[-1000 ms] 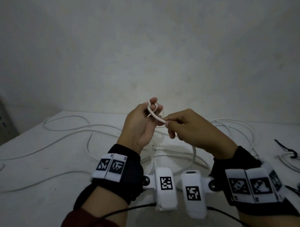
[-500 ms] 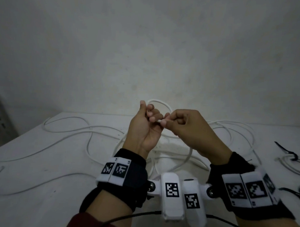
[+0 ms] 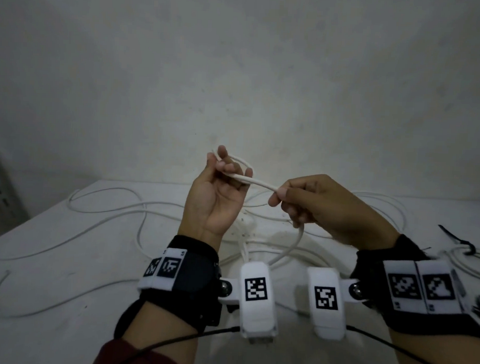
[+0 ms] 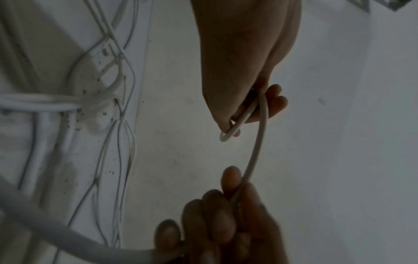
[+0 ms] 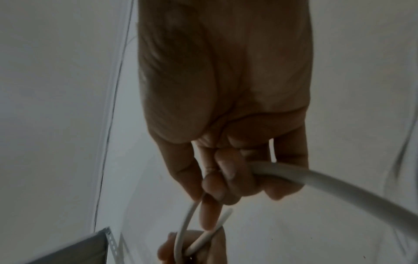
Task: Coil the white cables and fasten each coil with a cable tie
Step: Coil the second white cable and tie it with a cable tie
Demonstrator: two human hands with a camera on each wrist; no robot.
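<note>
Pinching a small loop of white cable (image 3: 256, 182), left hand (image 3: 215, 200) faces right hand (image 3: 327, 209) gripping its run.

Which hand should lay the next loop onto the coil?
Right, probably. The right hand pinches the white cable on the side that runs down to the slack on the table, so it can feed. The left hand is occupied holding the small first loop.

Bare workroom: white table (image 3: 53, 270), plain wall (image 3: 237, 72)
</note>
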